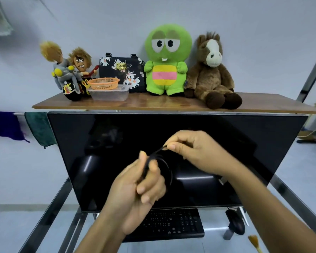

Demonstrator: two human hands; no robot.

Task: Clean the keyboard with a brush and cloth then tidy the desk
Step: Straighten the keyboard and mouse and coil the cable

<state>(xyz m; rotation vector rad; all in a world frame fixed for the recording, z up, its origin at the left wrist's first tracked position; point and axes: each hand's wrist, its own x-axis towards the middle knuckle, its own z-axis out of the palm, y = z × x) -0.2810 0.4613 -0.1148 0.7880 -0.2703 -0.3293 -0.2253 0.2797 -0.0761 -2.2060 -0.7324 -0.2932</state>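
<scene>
A: Head view is showing both hands raised in front of the dark monitor [171, 143]. What are the fingers doing?

B: The left hand [135, 194] is curling its fingers [150, 179] together around a bundle of thin black cable [164, 161], with the thumb standing up beside the strands. The right hand [195, 150] is pinching the same cable between thumb and forefinger, just above and to the right of the left fingertips. A loop of the cable is hanging between the two grips, curving down to the right of the left fingers.

A: And the keyboard?

B: The black keyboard [175, 225] is lying on the glass desk [213, 245], below the left hand and partly hidden behind its wrist. Neither hand is touching it. The black mouse [235, 223] is sitting to the right of the keyboard, under the right forearm.

A: Is the brush showing?

B: Only yellowish bristles [254, 241] are peeking in at the bottom edge, well below the right fingers, beside the forearm. I cannot tell whether that is the whole brush.

A: Any cloth?

B: A green cloth [40, 128] is hanging from a rail far to the left of the left fingers, next to a purple one [4, 125].

A: What is above the fingers?

B: A wooden shelf [171, 105] is carrying a green plush [166, 59], a brown horse plush [210, 72], a floral bag [122, 70], and an orange basket [103, 83] resting on a clear box [109, 94].
</scene>
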